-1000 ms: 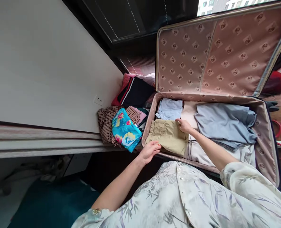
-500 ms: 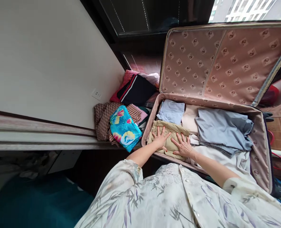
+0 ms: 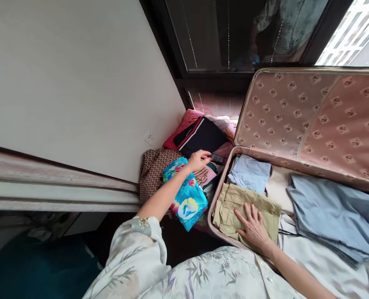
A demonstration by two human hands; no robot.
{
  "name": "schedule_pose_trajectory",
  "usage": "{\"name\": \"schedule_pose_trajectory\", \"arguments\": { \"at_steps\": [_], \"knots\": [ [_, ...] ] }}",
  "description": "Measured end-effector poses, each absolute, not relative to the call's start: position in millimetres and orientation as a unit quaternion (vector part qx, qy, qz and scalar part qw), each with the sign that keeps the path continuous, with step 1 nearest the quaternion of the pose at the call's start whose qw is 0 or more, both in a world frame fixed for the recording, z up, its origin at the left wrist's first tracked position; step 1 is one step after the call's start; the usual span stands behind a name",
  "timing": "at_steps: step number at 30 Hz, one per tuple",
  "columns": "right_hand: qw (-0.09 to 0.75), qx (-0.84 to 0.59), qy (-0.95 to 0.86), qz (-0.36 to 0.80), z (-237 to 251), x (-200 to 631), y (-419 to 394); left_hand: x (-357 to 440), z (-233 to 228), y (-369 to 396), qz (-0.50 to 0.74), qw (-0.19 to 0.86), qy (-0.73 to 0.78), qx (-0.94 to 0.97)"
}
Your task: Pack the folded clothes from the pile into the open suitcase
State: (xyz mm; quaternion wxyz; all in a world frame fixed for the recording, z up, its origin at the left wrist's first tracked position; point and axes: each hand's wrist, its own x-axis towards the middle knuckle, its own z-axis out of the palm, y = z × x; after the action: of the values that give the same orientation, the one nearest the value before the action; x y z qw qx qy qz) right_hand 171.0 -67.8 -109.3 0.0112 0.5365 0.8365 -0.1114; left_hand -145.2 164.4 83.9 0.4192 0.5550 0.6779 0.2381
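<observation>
My right hand [image 3: 253, 226] lies flat with fingers spread on a folded khaki garment [image 3: 230, 207] in the left front corner of the open suitcase [image 3: 214, 203]. My left hand [image 3: 200, 160] is over the clothes pile beside the case, fingers loosely bent and apart, with nothing visible in them. Just beyond it is a folded navy garment [image 3: 206, 135] with red and white stripes. Under my left forearm lies a bright blue floral cloth [image 3: 184, 199]. A striped pink piece [image 3: 205, 176] shows near the left hand.
Inside the case are a light blue folded garment [image 3: 249, 172], a grey-blue one [image 3: 334, 207] and white cloth [image 3: 321, 253]. The raised lid [image 3: 296, 112] leans back by the window. A brown patterned cloth [image 3: 155, 168] rests against the white wall [image 3: 78, 83].
My left hand has lifted off the khaki garment and moved left to the pile. My right hand stays on the khaki garment. The view has turned left.
</observation>
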Motion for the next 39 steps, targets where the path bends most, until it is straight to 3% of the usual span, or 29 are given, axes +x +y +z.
{"name": "schedule_pose_trajectory", "arguments": {
  "at_steps": [9,14,21,31,39],
  "knots": [
    [0.019,0.561,0.818,-0.126,-120.6,171.0,-73.3,-252.1,58.1,301.6,0.199,0.311,0.766,0.525],
    [0.058,0.579,0.796,-0.167,-121.8,168.6,-71.5,-265.5,15.3,348.3,0.037,0.252,0.794,0.553],
    [0.091,0.580,0.783,-0.205,-120.6,171.2,-69.1,-262.7,-9.6,369.7,0.020,0.184,0.799,0.572],
    [0.096,0.579,0.785,-0.199,-124.4,177.5,-70.8,-265.7,-26.0,339.8,0.069,0.218,0.606,0.762],
    [0.101,0.575,0.789,-0.189,-122.3,177.8,-69.4,-278.3,-25.2,351.0,0.136,0.299,0.725,0.606]
  ]
}}
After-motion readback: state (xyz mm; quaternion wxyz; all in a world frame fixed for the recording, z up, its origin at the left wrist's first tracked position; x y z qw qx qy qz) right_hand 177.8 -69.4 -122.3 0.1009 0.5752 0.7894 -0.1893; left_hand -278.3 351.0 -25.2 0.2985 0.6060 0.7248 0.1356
